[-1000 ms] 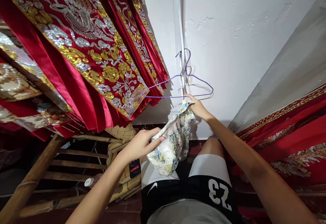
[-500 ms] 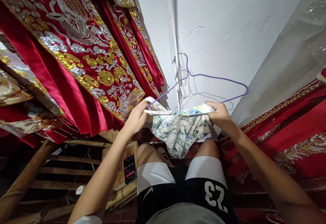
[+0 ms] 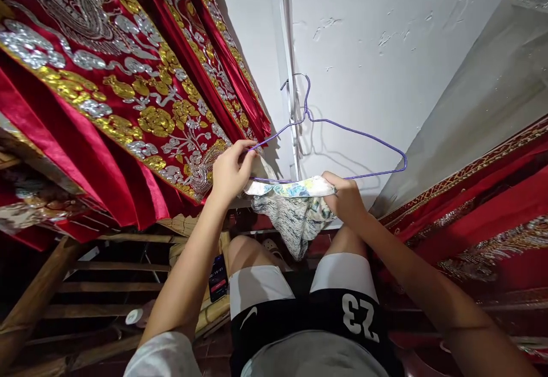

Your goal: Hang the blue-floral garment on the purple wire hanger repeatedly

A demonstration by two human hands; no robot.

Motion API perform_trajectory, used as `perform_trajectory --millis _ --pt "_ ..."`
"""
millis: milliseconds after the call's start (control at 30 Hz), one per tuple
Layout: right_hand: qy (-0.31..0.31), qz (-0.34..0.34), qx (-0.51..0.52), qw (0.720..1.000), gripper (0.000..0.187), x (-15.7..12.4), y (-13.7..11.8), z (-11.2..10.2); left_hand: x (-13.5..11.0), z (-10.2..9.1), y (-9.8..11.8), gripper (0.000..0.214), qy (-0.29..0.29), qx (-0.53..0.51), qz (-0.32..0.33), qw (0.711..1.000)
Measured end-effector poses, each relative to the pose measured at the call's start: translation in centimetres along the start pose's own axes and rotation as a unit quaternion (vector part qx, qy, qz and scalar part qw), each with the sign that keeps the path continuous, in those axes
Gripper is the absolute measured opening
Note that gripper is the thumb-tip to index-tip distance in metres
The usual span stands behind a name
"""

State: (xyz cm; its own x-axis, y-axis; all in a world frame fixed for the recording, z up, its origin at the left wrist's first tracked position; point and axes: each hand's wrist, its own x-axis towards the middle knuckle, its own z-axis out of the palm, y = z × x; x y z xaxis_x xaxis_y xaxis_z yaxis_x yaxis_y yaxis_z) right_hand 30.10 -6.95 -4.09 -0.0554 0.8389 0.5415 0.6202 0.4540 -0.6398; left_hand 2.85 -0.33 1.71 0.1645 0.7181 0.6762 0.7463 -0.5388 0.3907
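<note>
A small floral-print cloth (image 3: 295, 217) hangs stretched between my two hands in front of a white wall. My left hand (image 3: 231, 169) is closed on the cloth's left end and on the left tip of a purple wire hanger (image 3: 342, 131). My right hand (image 3: 347, 199) pinches the cloth's right end just under the hanger's bottom wire. The hanger's hook rests by a white pipe (image 3: 287, 74) on the wall.
Red drapes with gold and silver embroidery (image 3: 120, 91) hang at the left, and more red embroidered fabric (image 3: 479, 217) lies at the right. A bamboo bench (image 3: 85, 285) stands below left with a phone (image 3: 218, 277) on it. My knees in black-and-white shorts (image 3: 308, 308) fill the bottom.
Both hands spread the cloth out from a bunch to a stretched band and raised it to the hanger's bottom wire. The left hand took hold of the hanger's left tip.
</note>
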Motion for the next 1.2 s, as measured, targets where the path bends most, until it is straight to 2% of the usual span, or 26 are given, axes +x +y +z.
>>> perform_trajectory --millis 100,200,267,367,467,567,667,733,800,833,900,967,1000,1033,1067,1133,1200 --pt "-0.009 0.017 -0.004 1.0 0.012 -0.2 0.2 0.5 0.9 0.6 1.8 0.028 -0.045 0.065 -0.005 0.997" --pt "0.02 0.025 -0.007 0.999 0.016 -0.2 -0.5 0.6 2.0 2.3 3.0 0.031 -0.057 0.07 -0.011 0.996" --pt "0.021 0.03 -0.009 0.999 0.016 -0.1 -1.2 0.3 2.6 3.4 3.1 0.031 -0.063 0.065 -0.008 0.996" --pt "-0.011 0.055 0.002 0.998 0.008 -0.1 -1.8 -0.8 2.8 4.1 2.3 0.031 -0.068 0.077 0.006 0.995" --pt "-0.007 0.075 0.033 0.997 0.056 -0.7 -1.7 -2.5 2.6 3.5 1.4 0.041 -0.082 0.103 0.029 0.991" --pt "0.046 0.083 0.063 0.994 0.093 -1.1 -1.4 -4.5 2.8 2.2 1.2 0.046 -0.104 0.117 0.042 0.987" --pt "0.099 0.097 0.054 0.989 0.107 0.1 -0.6 -6.2 3.4 1.0 1.5 0.041 -0.136 0.131 0.054 0.981" --pt "0.103 0.116 0.028 0.987 0.105 1.3 0.0 -6.8 3.9 0.4 1.6 0.04 -0.156 0.138 0.058 0.976" --pt "0.052 0.125 0.025 0.991 0.082 2.2 0.0 -6.9 4.3 0.1 1.5 0.039 -0.165 0.143 0.054 0.974" --pt "-0.006 0.112 0.04 0.993 0.061 2.2 -0.4 -6.8 4.4 0.2 1.5 0.038 -0.166 0.144 0.049 0.974" --pt "-0.172 0.044 0.095 0.979 0.024 1.5 -1.8 -6.6 4.7 0.4 1.4 0.038 -0.164 0.145 0.036 0.975" --pt "-0.305 -0.035 0.149 0.94 0.019 0.0 -3.7 -6.7 4.9 0.9 1.2 0.038 -0.166 0.138 0.031 0.976" --pt "-0.331 -0.059 0.166 0.927 0.019 -0.7 -4.6 -7.0 5.0 1.0 1.1 0.039 -0.17 0.129 0.033 0.976" --pt "-0.32 -0.07 0.177 0.928 0.018 -1.2 -5.3 -7.5 5.1 1.0 0.9 0.039 -0.175 0.117 0.039 0.977" --pt "-0.275 -0.066 0.183 0.941 0.017 -1.4 -5.7 -8.0 5.2 1.0 0.8 0.039 -0.181 0.103 0.049 0.977" --pt "-0.125 -0.03 0.173 0.977 0.013 -0.6 -5.2 -9.2 5.4 0.5 0.4 0.04 -0.191 0.069 0.07 0.977" --pt "0.041 0.018 0.131 0.99 0.008 1.7 -3.0 -10.1 5.6 -0.3 0.3 0.041 -0.207 0.039 0.084 0.974"
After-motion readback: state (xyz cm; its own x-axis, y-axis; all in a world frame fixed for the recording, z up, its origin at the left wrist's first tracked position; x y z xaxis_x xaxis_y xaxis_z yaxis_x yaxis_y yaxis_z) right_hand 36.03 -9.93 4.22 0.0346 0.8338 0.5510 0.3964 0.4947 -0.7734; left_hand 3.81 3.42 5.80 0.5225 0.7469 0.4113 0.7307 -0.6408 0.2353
